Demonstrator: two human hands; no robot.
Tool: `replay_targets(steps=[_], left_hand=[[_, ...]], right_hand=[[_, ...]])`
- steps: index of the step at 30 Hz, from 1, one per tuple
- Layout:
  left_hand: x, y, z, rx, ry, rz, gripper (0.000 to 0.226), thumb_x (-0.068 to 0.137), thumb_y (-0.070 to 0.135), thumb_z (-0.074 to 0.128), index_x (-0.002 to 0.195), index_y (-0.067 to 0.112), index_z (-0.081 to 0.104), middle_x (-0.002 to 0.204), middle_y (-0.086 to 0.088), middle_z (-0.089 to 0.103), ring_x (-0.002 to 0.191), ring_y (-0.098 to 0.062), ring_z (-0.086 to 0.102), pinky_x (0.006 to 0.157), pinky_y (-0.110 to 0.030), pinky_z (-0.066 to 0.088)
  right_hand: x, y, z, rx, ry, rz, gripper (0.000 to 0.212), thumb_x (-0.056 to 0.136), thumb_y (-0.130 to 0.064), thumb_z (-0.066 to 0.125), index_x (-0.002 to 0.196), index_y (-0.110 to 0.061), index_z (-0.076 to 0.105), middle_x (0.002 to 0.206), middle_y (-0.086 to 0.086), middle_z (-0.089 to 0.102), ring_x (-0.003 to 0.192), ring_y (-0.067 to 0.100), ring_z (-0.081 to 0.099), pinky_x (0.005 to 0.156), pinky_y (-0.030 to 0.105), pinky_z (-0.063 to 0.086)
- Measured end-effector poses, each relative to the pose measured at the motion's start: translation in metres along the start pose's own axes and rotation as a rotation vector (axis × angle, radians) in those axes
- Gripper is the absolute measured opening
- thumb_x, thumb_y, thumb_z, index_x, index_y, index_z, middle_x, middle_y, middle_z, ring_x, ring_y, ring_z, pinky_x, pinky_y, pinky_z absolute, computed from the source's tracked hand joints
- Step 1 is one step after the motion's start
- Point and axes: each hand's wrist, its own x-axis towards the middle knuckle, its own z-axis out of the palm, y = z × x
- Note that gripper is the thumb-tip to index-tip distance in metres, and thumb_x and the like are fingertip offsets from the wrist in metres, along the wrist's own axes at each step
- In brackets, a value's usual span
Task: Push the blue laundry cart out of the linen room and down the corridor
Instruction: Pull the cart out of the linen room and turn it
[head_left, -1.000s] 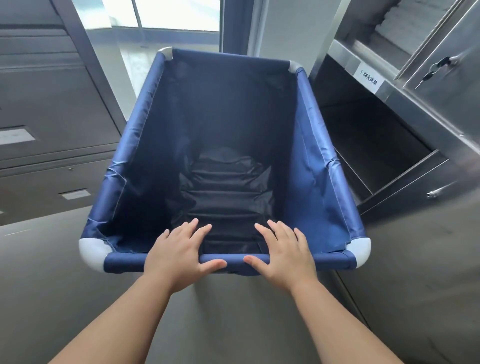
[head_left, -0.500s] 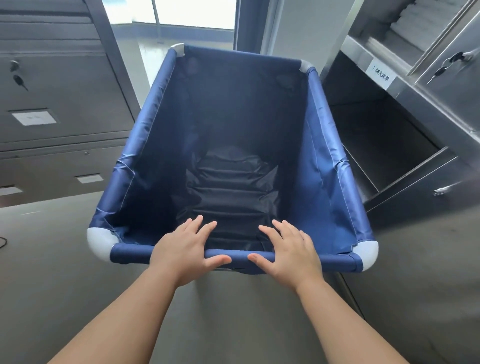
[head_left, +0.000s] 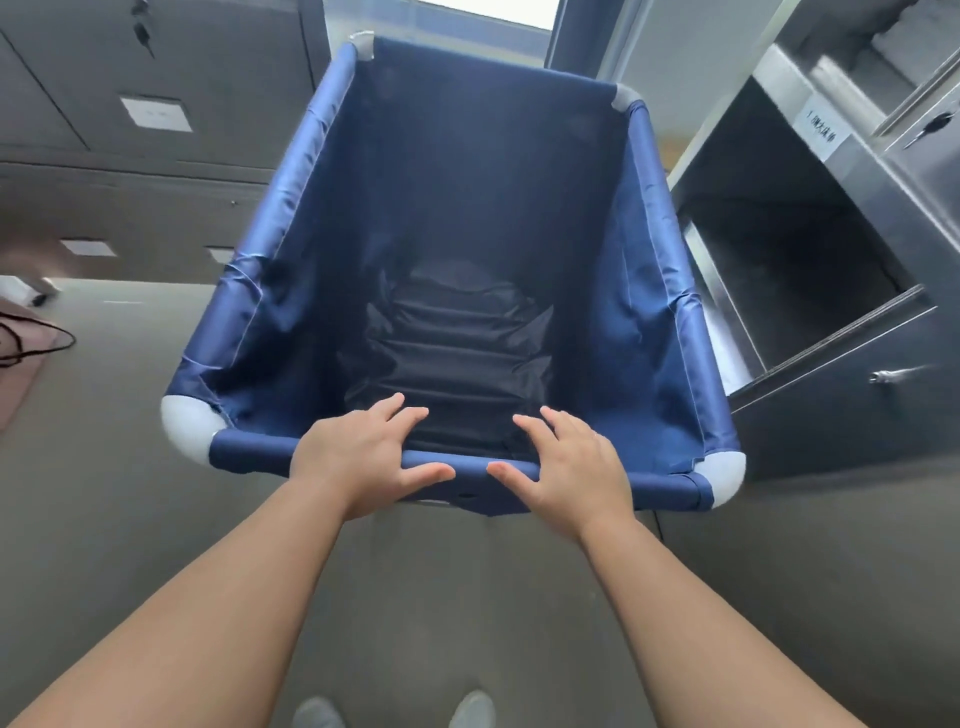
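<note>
The blue laundry cart (head_left: 467, 249) is seen at centre frame, running from 6 o'clock toward 12 o'clock, its near rail (head_left: 467, 470) held at the lower middle. Its bin is empty: only dark lining, creased at the bottom, is visible. The cart is judged light and easily swung, since nothing loads it. The fabric walls are soft and slack; only the tubular frame under the blue sleeve is judged stiff enough to push on. The sleeve cloth looks smooth, so some slip under the palms is possible.

The left hand (head_left: 358, 457) is laid over the near rail, fingers (head_left: 400, 415) spread and draped into the bin, thumb below the rail. The right hand (head_left: 576, 467) is placed likewise just beside it, fingers spread, thumb pointing inward. Neither grip is clenched; the rail is pressed more than squeezed. Hold is best kept on this rail; a wider stance toward the grey corner caps (head_left: 189, 421) would be judged to give better steering.

Steel cabinets (head_left: 810, 291) with an open compartment stand close at 3 o'clock, nearly touching the cart's right side. Grey locker doors (head_left: 156, 114) are noted at 10 o'clock. A bright opening (head_left: 493, 10) lies at 12 o'clock beyond the far rail. A loose cable (head_left: 36, 338) lies on the floor (head_left: 104, 519) at 9 o'clock.
</note>
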Motion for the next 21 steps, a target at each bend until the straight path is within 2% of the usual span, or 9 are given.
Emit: replay_targets(steps=[5, 11, 21], left_hand=[[-0.019, -0.001, 0.007, 0.01, 0.019, -0.004, 0.105, 0.061, 0.101, 0.004, 0.147, 0.047, 0.027, 0.162, 0.016, 0.025, 0.124, -0.015, 0.055, 0.081, -0.04, 0.05], [-0.043, 0.005, 0.013, 0.006, -0.02, -0.012, 0.105, 0.062, 0.098, 0.005, 0.147, 0.044, 0.031, 0.158, 0.014, 0.033, 0.123, -0.019, 0.057, 0.081, -0.04, 0.048], [-0.1, 0.023, 0.03, 0.0, -0.023, -0.024, 0.101, 0.064, 0.097, 0.006, 0.142, 0.042, 0.039, 0.139, 0.018, 0.052, 0.107, -0.017, 0.062, 0.073, -0.038, 0.046]], right_hand=[[-0.022, -0.007, 0.008, 0.0, 0.014, -0.014, 0.08, 0.083, -0.081, 0.027, 0.148, -0.035, 0.039, 0.156, -0.003, 0.039, 0.143, 0.014, 0.028, 0.106, 0.04, 0.036], [-0.047, -0.007, 0.01, -0.025, 0.025, -0.05, 0.079, 0.083, -0.08, 0.029, 0.147, -0.034, 0.042, 0.153, -0.001, 0.043, 0.142, 0.016, 0.032, 0.11, 0.042, 0.03], [-0.098, -0.005, 0.02, -0.057, -0.007, -0.086, 0.083, 0.082, -0.083, 0.021, 0.146, -0.036, 0.041, 0.153, -0.004, 0.043, 0.139, 0.015, 0.037, 0.107, 0.041, 0.033]])
